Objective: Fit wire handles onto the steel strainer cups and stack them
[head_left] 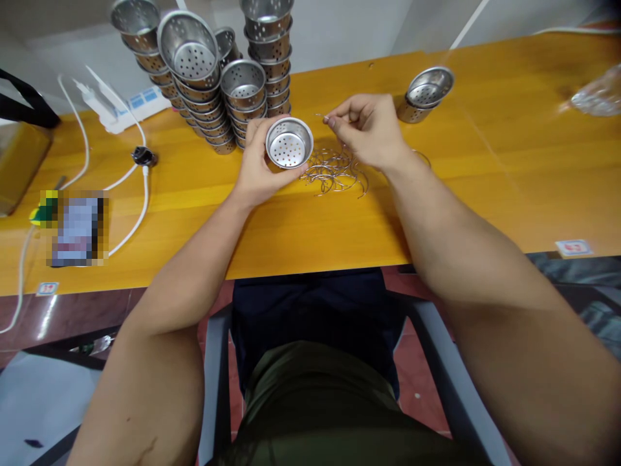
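Observation:
My left hand [259, 162] is wrapped round a small perforated metal cup [290, 144], its open top tipped toward me. To the right of the cup, my right hand [366, 129] pinches a thin bent metal wire [320, 116] between thumb and fingertip, slightly apart from the cup's rim. Much of the wire is hidden by the fingers. Below and between the hands lies a loose pile of curved metal wires [334, 173] on the yellow table [310, 233].
Tall stacks of perforated metal cups [194, 58] stand behind my left hand. Two nested cups [427, 90] sit beyond my right hand. A phone [77, 226], white cables and a power strip [140, 110] lie at left. Crumpled clear plastic [599, 94] is at far right.

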`<state>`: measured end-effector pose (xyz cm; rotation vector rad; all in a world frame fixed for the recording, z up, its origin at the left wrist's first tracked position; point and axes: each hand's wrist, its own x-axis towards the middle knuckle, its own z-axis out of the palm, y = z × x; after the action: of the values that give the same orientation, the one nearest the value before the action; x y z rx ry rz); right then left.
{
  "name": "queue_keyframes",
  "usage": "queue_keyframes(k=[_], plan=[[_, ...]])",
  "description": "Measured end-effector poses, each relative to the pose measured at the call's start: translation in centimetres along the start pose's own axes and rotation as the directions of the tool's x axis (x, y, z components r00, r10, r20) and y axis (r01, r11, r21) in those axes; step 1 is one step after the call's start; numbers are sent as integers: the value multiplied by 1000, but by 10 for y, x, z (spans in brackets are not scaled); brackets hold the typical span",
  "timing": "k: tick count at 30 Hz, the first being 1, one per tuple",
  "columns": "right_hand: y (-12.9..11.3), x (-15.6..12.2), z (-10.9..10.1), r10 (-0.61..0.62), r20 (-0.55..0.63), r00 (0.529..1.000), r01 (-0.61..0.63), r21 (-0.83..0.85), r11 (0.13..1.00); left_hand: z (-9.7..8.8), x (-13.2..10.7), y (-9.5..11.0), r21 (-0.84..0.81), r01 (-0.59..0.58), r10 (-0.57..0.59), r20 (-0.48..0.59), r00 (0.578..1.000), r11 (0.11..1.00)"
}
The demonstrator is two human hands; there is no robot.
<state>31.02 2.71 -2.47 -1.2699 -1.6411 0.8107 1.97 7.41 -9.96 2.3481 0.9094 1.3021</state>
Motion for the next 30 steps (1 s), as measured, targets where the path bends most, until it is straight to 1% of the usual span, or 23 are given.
queue_keyframes(k=[3, 5, 9, 11, 13, 16, 19, 23, 26, 30], plan=[[-1, -2, 1, -59, 19, 998, 58, 31, 998, -2, 0, 2, 13, 22, -22, -1, 1000, 1000], [0, -3, 3, -111, 26, 993, 110, 53, 993, 1, -1, 3, -22, 15, -16, -26, 1000, 1000], [12, 3, 9, -207, 29, 978, 205, 58, 977, 10, -2, 0, -168, -81, 65, -96, 993, 982], [21, 10, 14, -273, 2, 962, 272, 77, 959, 13, -1, -5, -211, -93, 72, -105, 992, 973], [29, 15, 19, -337, -21, 941, 337, 104, 936, 15, 0, -13, -214, -67, 48, -93, 995, 974], [31, 16, 27, -401, -38, 915, 402, 127, 907, 19, 0, -27, -203, -58, 42, -78, 996, 977], [26, 11, 32, -424, -27, 905, 424, 106, 899, 26, -2, -35, -218, -98, 83, -75, 994, 971], [26, 7, 34, -424, 13, 905, 423, 64, 904, 35, -6, -33, -253, -156, 143, -71, 987, 955], [29, 9, 32, -431, 20, 902, 429, 56, 902, 35, -7, -30, -243, -151, 141, -58, 988, 958], [29, 10, 30, -433, 31, 901, 431, 50, 901, 31, -7, -29, -186, -134, 127, -44, 991, 973]])
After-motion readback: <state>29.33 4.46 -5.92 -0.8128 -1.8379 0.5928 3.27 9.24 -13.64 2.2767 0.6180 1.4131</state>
